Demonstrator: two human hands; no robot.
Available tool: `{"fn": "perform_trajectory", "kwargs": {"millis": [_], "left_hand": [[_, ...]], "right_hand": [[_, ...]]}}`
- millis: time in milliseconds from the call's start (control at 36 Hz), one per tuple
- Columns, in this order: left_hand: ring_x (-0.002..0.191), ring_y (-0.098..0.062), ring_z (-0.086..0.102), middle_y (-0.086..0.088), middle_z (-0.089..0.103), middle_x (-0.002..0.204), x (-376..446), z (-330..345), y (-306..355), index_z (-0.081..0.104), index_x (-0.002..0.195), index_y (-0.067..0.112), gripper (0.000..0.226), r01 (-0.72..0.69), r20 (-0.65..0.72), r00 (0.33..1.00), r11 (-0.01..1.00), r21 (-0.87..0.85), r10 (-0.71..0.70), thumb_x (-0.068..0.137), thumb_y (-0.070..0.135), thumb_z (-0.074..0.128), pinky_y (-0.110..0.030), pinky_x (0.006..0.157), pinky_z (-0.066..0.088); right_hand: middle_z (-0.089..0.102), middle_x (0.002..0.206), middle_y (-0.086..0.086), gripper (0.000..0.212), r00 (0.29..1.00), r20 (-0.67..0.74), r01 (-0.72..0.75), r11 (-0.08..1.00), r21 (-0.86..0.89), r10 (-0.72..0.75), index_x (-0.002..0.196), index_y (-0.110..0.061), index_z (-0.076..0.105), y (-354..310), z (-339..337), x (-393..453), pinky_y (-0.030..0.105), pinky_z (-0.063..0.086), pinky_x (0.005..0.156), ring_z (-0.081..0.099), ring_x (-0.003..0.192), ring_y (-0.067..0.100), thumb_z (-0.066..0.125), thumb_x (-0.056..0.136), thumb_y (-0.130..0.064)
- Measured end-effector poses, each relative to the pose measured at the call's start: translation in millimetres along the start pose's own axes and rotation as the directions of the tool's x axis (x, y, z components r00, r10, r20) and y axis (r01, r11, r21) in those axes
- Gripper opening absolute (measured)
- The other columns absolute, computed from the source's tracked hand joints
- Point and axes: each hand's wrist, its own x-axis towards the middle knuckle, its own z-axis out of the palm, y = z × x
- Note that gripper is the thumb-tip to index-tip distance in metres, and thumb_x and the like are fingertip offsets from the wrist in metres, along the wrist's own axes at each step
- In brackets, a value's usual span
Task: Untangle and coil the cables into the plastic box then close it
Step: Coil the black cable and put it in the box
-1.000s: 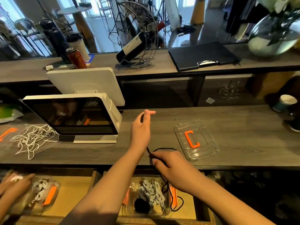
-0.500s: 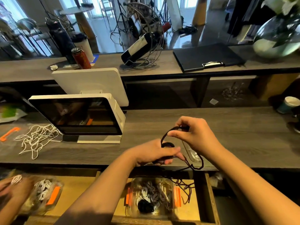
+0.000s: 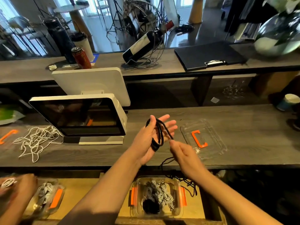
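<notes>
Left of the plastic box [image 3: 156, 196], a tangle of white cables [image 3: 36, 140] lies on the surface [image 3: 243, 114]. Above the box, the left hand [image 3: 151, 140] has its palm up and fingers straight, its grip apart, with loops of the black cable [image 3: 159, 135] round it. Just right, the right hand [image 3: 185, 155] has its grip clamped on that cable, which trails down beside the box. Up and right of the box lies its clear lid [image 3: 203, 138]
</notes>
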Motion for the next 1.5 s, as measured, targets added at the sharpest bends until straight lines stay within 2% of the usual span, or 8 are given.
{"fn": "perform_trajectory", "kwargs": {"millis": [278, 417, 556, 667, 833, 944, 1139, 1500], "left_hand": [[0.049, -0.005, 0.036, 0.003, 0.049, 0.065, 24, -22, 7, 0.060, 0.122, 0.009, 0.051, -0.161, -0.361, 0.929, 0.964, -0.209, 0.077, 0.107, 0.048, 0.031, -0.017, 0.044, 0.031], [0.055, -0.007, 0.039, 0.004, 0.046, 0.065, 31, -39, 6, 0.068, 0.108, 0.017, 0.045, -0.139, -0.461, 0.844, 0.943, 0.304, 0.273, 0.106, 0.048, 0.035, -0.023, 0.052, 0.035], [0.066, -0.012, 0.050, 0.004, 0.051, 0.069, 35, -48, 8, 0.068, 0.099, 0.022, 0.040, -0.009, -0.293, 0.858, 0.584, 0.811, 0.421, 0.106, 0.046, 0.037, -0.030, 0.063, 0.040], [0.072, -0.012, 0.051, 0.007, 0.053, 0.070, 35, -48, 11, 0.069, 0.087, 0.025, 0.052, 0.034, -0.154, 0.956, 0.427, 0.904, 0.250, 0.103, 0.057, 0.032, -0.031, 0.070, 0.038], [0.054, -0.010, 0.043, 0.003, 0.053, 0.057, 12, -51, 22, 0.055, 0.055, 0.021, 0.084, 0.230, -0.035, 0.947, 0.594, 0.771, -0.320, 0.088, 0.082, 0.007, -0.023, 0.053, 0.033], [0.054, -0.009, 0.041, -0.001, 0.056, 0.066, 7, -60, 21, 0.073, 0.096, 0.019, 0.102, 0.233, 0.121, 0.873, 0.621, 0.748, -0.473, 0.076, 0.090, 0.003, -0.021, 0.051, 0.032], [0.057, -0.006, 0.043, 0.010, 0.051, 0.062, -4, -57, 28, 0.074, 0.113, 0.015, 0.044, -0.009, 0.221, 0.887, 0.464, 0.886, -0.406, 0.100, 0.050, 0.050, -0.019, 0.057, 0.038], [0.088, -0.020, 0.070, -0.011, 0.073, 0.091, -4, -52, 14, 0.068, 0.118, 0.007, 0.048, 0.029, 0.015, 0.999, 0.959, 0.282, -0.035, 0.097, 0.044, 0.045, -0.034, 0.082, 0.060]], "right_hand": [[0.054, 0.069, -0.008, 0.035, 0.962, 0.198, -0.110, 0.931, -0.348, 0.188, 0.077, -0.025, 0.050, -14, 46, -13, 0.031, 0.038, 0.062, 0.051, 0.064, 0.009, 0.038, 0.105, -0.041], [0.068, 0.103, 0.009, 0.028, 0.965, 0.225, 0.047, 0.751, -0.659, 0.138, 0.115, -0.013, 0.053, -40, 53, -17, 0.032, 0.040, 0.068, 0.065, 0.097, 0.029, 0.043, 0.105, -0.037], [0.069, 0.106, 0.007, 0.026, 0.972, 0.227, 0.116, 0.720, -0.684, 0.059, 0.126, -0.017, 0.053, -53, 47, -3, 0.039, 0.053, 0.079, 0.065, 0.097, 0.026, 0.048, 0.102, -0.026], [0.070, 0.109, 0.001, 0.024, 0.962, 0.261, 0.247, 0.675, -0.695, -0.083, 0.122, -0.023, 0.061, -61, 32, 13, 0.032, 0.051, 0.082, 0.066, 0.100, 0.020, 0.051, 0.100, -0.022], [0.065, 0.095, -0.010, 0.012, 0.938, 0.226, 0.348, 0.717, -0.605, -0.264, 0.106, -0.024, 0.068, -70, 6, 29, 0.031, 0.051, 0.076, 0.063, 0.089, 0.008, 0.062, 0.096, -0.023], [0.066, 0.082, -0.010, 0.016, 0.983, 0.024, 0.169, 0.856, -0.489, -0.181, 0.090, -0.021, 0.067, -71, -6, 40, 0.019, 0.048, 0.068, 0.061, 0.077, 0.000, 0.074, 0.085, -0.034], [0.069, 0.075, 0.000, 0.026, 0.998, -0.048, 0.019, 0.938, -0.347, -0.038, 0.081, -0.017, 0.068, -58, -6, 45, 0.030, 0.054, 0.066, 0.065, 0.071, 0.012, 0.081, 0.076, -0.039], [0.041, 0.047, -0.011, 0.044, 0.975, -0.196, -0.091, 0.992, 0.089, 0.107, 0.063, -0.021, 0.050, -18, 30, 19, 0.026, 0.028, 0.046, 0.036, 0.043, 0.007, 0.043, 0.105, -0.033]]}}
